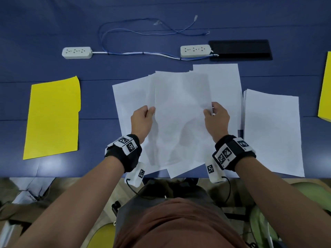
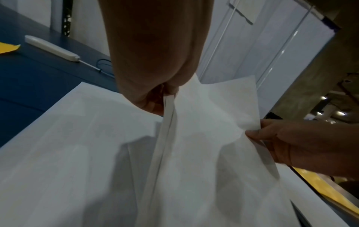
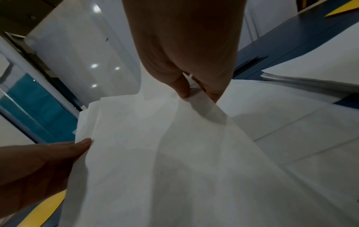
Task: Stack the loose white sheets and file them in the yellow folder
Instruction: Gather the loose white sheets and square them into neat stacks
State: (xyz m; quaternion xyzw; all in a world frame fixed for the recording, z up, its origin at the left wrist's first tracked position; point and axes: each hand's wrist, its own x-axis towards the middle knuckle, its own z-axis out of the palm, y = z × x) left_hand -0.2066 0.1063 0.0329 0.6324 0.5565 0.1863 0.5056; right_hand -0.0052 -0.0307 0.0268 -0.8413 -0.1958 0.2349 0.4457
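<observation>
Thin white paper sheets (image 1: 180, 111), a few together, held up off dark blue counter (image 1: 44, 33) at frame centre. L hand (image 1: 142, 120) pinches left edge, R hand (image 1: 215, 119) pinches right edge; thumbs on top, prob. to square edges before stacking. Long axis runs bottom-to-top of frame, short edges toward and away from body. More loose sheets lie fanned beneath; neater white pile (image 1: 272, 131) at right. Flat yellow card folder (image 1: 53, 117) lies closed at left, well apart, long axis likewise.
</observation>
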